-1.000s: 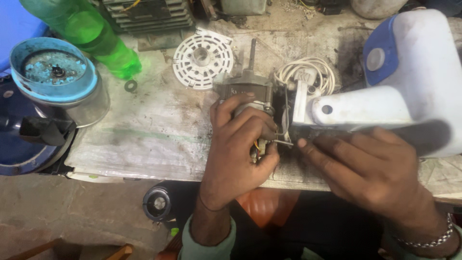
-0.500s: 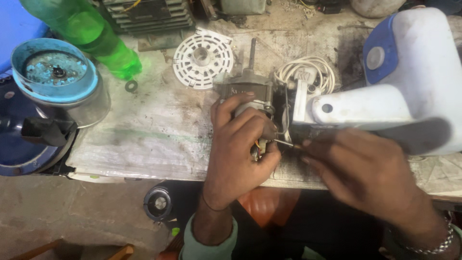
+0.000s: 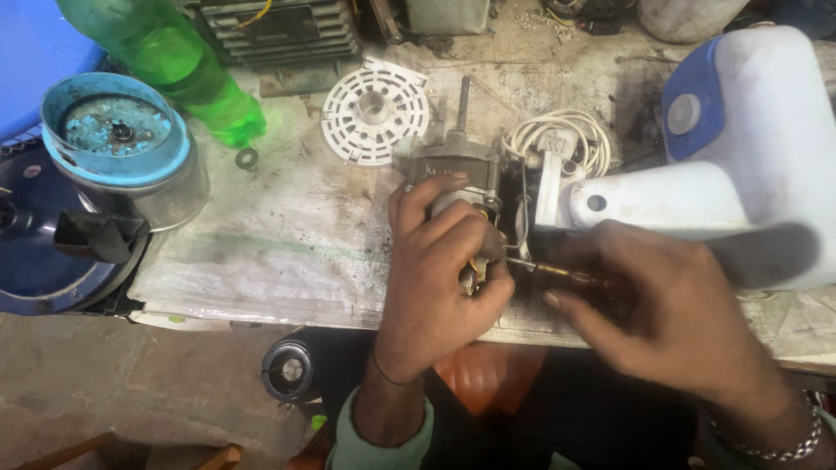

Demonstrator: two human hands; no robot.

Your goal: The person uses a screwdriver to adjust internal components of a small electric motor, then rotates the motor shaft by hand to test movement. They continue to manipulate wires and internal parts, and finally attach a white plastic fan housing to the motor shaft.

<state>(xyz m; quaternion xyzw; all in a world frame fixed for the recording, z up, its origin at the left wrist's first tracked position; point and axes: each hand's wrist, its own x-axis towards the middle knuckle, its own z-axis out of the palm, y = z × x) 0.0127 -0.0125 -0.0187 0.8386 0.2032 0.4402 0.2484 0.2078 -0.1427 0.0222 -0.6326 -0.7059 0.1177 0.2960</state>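
Observation:
A small grey electric motor (image 3: 455, 165) with a steel shaft pointing away lies on the dirty bench sheet (image 3: 287, 252). My left hand (image 3: 440, 270) is clasped over its near end and grips it. My right hand (image 3: 670, 313) holds a thin screwdriver (image 3: 557, 271), whose tip points left and meets the motor's near end beside my left thumb. A coiled white cord (image 3: 557, 135) lies just behind the motor. A white round slotted plastic disc (image 3: 374, 110) rests to the motor's far left.
A white and blue appliance housing (image 3: 749, 157) fills the right. At left stand a blue-rimmed steel jar (image 3: 122, 148), a green plastic bottle (image 3: 187, 70) lying over, and a small washer (image 3: 246, 158). A ribbed metal block (image 3: 279, 30) sits at the back; a black knob (image 3: 289, 370) lies below the bench edge.
My right hand has shifted slightly with the screwdriver, staying at the motor's near end. My left hand keeps the same grip on the motor.

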